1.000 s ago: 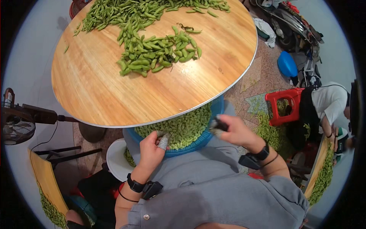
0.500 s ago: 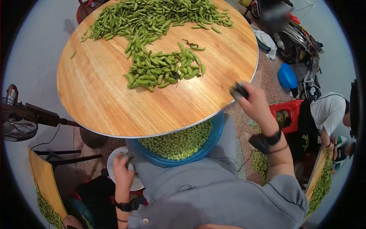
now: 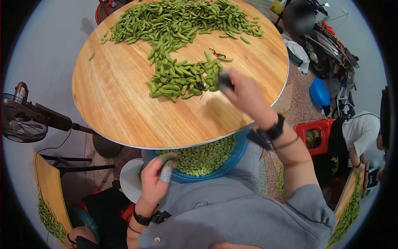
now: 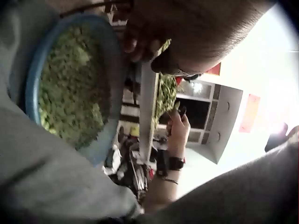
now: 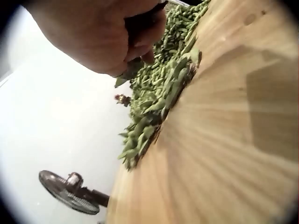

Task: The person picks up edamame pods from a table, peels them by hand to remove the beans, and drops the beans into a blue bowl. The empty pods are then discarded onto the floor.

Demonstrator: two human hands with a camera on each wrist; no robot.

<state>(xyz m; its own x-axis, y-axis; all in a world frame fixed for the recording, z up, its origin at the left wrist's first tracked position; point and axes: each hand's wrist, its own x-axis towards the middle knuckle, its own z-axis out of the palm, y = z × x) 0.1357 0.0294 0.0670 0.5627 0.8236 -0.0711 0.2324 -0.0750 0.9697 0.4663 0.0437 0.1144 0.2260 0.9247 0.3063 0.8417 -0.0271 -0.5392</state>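
My right hand (image 3: 246,93) is over the round wooden table (image 3: 124,103), at the right edge of a small cluster of green soybean pods (image 3: 178,79). Its fingers curl round a small black tool (image 3: 224,79), whose kind I cannot tell. A green pod (image 5: 120,82) shows at the fingertips in the right wrist view. Grey wraps cover the thumb and a finger of my left hand (image 3: 152,184), which hovers by the near left rim of a blue basin (image 3: 241,154). Nothing shows between those fingers. Shelled green beans (image 3: 203,159) fill the basin, partly under the tabletop.
A larger pod heap (image 3: 170,20) covers the table's far side. Beside my left leg stands a white bucket (image 3: 129,182). A fan (image 3: 27,120) stands left; a red stool (image 3: 323,126) and a seated person (image 3: 360,133) are to the right, near a side table with pods.
My right hand has moved from beside the basin up over the table to the pods. My left hand went from the basin to the white bucket, then back toward the basin.
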